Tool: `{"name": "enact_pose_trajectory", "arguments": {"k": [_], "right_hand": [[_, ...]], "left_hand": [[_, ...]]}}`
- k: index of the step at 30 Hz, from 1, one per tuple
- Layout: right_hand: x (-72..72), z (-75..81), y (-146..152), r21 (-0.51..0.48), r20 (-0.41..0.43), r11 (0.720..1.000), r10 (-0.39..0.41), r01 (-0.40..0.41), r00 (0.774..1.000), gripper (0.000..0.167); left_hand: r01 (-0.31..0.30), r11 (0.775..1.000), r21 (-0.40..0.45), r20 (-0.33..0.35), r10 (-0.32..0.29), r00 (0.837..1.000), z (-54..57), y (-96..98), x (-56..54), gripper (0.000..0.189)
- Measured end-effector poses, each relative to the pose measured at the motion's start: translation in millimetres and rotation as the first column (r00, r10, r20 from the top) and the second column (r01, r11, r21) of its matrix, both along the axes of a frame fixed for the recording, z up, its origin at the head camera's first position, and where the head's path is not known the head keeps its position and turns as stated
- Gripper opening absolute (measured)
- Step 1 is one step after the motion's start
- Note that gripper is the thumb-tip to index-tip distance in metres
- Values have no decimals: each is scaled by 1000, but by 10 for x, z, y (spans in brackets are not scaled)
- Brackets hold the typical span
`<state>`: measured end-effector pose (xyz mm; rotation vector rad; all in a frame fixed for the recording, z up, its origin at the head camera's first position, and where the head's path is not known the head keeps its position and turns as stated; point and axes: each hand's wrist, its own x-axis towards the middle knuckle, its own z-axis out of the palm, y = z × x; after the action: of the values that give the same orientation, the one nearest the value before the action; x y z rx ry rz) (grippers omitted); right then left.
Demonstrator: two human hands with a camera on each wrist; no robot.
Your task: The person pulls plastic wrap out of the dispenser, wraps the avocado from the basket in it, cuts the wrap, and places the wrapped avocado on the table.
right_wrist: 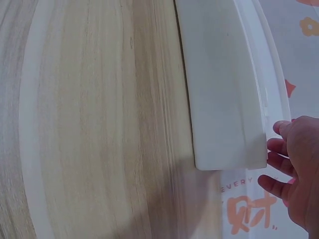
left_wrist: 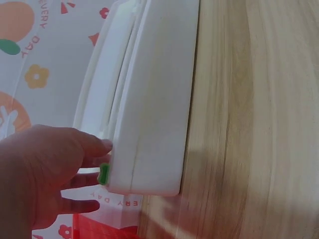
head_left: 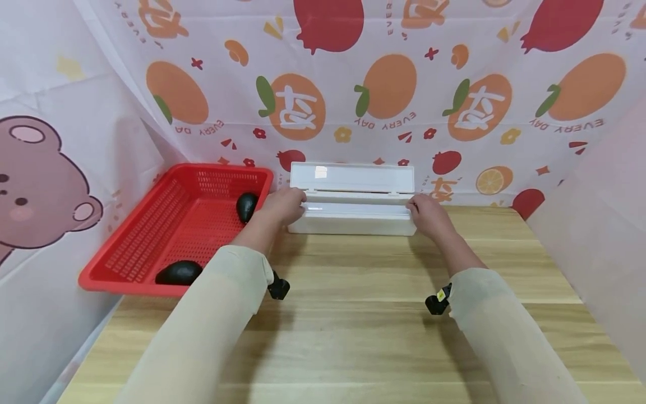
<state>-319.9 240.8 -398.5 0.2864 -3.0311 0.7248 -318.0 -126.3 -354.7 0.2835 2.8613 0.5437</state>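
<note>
White box (head_left: 352,225), lid (head_left: 363,176) raised, stands at rear of wood-grain table (head_left: 353,336), before fruit-print curtain (head_left: 333,90). Left hand (head_left: 286,205) and right hand (head_left: 432,216) at box ends, fingers parted; pinching cannot be determined. Red basket (head_left: 126,287), left side, holds two dark oval fruits (head_left: 179,273).

You face a white box (head_left: 353,225) with a green tab (left_wrist: 103,174), a red basket (head_left: 207,216) and near-black avocados (head_left: 180,272). Your sleeves (head_left: 202,314) are cream, your table (head_left: 353,336) pale with brown grain; the white cloth (head_left: 338,84) carries orange and red fruit (head_left: 390,86) and yellow flowers (head_left: 342,134).
</note>
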Motion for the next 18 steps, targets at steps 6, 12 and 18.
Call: {"name": "enact_pose_trajectory", "arguments": {"k": [6,12,18], "right_hand": [[-11,-31,-1,3,24,1000,-14,14,1000,25],[-27,-4,7,-20,-8,1000,-11,11,1000,24],[-48,3,21,-43,-10,999,-23,23,1000,24]], "left_hand": [[-41,998,-45,-94,37,995,-85,22,-59,56],[-67,998,5,-146,67,987,-106,-11,-129,43],[-51,995,82,-136,62,989,-64,-54,-177,35]]}}
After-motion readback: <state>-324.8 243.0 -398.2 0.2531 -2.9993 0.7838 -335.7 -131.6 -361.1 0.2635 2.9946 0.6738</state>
